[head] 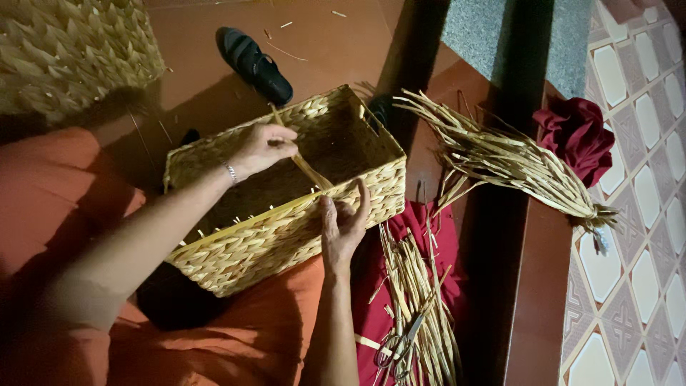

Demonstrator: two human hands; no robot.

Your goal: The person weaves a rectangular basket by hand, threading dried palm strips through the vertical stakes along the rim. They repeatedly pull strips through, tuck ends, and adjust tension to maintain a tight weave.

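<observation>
A home floor used for basket weaving: patterned floor tiles (pixel 636 236) at three o'clock, a sandal (pixel 255 64) at twelve, a tied straw bundle (pixel 500 161) at two.

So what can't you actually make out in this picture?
- Head view: the rectangular woven basket bottom is lost in shadow.
- The scissors on the loose straw are dim, partly buried.
- The second woven piece is cut off by the top-left edge.
- The left hand hides its end of the straw strip; the right hand covers part of the rim.
</observation>
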